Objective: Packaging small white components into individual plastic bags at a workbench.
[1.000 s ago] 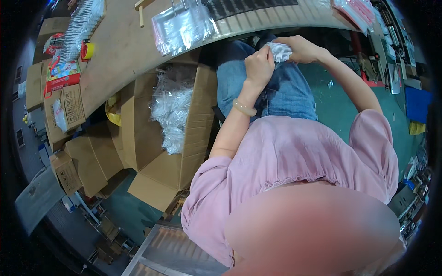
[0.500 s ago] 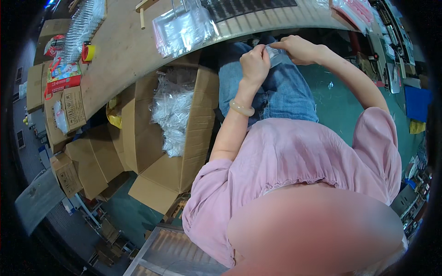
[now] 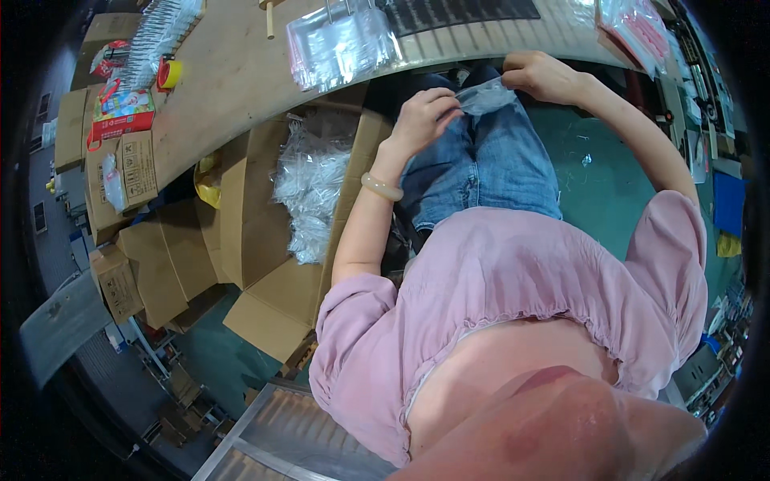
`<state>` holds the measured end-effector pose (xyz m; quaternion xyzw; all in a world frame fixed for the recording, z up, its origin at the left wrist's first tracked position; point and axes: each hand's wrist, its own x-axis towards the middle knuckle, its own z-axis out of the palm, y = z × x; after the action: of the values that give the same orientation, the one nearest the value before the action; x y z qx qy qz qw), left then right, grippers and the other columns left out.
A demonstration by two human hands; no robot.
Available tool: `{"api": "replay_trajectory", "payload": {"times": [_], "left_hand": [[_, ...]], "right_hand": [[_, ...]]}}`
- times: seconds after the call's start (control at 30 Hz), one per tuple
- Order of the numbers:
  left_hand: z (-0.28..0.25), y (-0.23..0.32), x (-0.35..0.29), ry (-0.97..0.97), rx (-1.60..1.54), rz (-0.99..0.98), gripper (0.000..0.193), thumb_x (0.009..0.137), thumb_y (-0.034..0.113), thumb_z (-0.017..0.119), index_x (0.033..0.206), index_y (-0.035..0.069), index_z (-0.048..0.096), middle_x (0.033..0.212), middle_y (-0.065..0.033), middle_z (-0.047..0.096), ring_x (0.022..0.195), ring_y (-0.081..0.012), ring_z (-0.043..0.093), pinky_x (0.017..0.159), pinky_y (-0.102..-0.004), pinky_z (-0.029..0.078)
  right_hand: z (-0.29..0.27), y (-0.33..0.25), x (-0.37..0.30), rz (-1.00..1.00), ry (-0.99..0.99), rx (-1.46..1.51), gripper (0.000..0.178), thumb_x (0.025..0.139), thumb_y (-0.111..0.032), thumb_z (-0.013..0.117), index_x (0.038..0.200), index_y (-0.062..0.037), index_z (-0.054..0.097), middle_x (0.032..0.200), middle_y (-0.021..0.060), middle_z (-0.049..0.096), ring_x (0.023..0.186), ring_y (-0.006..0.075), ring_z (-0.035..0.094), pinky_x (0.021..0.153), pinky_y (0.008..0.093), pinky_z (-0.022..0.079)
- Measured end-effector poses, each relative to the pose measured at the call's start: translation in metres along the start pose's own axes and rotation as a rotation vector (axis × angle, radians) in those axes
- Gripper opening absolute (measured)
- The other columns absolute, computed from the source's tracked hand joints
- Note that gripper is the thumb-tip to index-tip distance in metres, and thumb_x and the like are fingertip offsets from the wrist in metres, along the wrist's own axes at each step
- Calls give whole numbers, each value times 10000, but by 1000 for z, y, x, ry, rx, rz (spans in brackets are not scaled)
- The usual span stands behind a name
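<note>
From where I operate, I see the right hand (image 3: pixel 545 78) with its fingertips pinched together on the right end of a crumpled clear plastic bag (image 3: pixel 486 98), which stretches above the person's blue jeans (image 3: pixel 517 160), just short of the table (image 3: pixel 233 92). The left hand (image 3: pixel 423 120) is at the bag's left end, its fingers partly spread; I can't tell whether they grip it or only touch it. The hands are apart, with the bag between them. A pale bracelet (image 3: pixel 382 187) circles the left wrist. Left of that arm, I have an open carton (image 3: pixel 265 212) holding a heap of clear plastic packets (image 3: pixel 314 180). On the table, a stack of clear bags (image 3: pixel 341 50) lies at the near edge, left of a dark mat (image 3: pixel 465 11). I make out pink-and-clear packets (image 3: pixel 638 34) at the far right, and a yellow roll (image 3: pixel 170 74) beyond a red box (image 3: pixel 122 120) at the left.
</note>
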<state>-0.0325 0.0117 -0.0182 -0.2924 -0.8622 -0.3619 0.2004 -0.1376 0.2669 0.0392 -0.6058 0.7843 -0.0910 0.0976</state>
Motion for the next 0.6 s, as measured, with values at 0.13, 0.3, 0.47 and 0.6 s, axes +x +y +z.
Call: {"api": "replay_trajectory", "payload": {"times": [0.13,0.3,0.47,0.6], "left_hand": [[-12,-1,-1,146,-81,-184,125,771,69,690,896,76,699,809,-85,688,724,-205,668,633,-282,529],[-38,8,5,134,-237,-528,81,752,80,698,833,78,697,772,-85,674,728,-244,653,631,-303,515],[-52,-4,-8,32,-26,-394,115,780,60,678,894,45,674,808,-85,687,721,-198,664,635,-287,519],[-54,-15,-18,113,27,-196,106,827,60,649,922,13,644,811,-68,695,717,-138,662,624,-246,515]], "right_hand": [[8,-13,-1,159,302,433,166,822,-41,617,985,-15,626,896,87,612,832,201,606,729,296,497],[22,-23,10,465,446,793,121,852,-60,639,960,-5,644,842,44,628,784,100,586,735,246,481],[36,-26,25,435,505,878,91,845,-70,652,905,-1,656,838,18,633,787,78,578,736,221,469],[56,-33,37,443,572,949,100,830,-105,662,868,-13,668,832,36,639,742,95,585,693,231,474]]}}
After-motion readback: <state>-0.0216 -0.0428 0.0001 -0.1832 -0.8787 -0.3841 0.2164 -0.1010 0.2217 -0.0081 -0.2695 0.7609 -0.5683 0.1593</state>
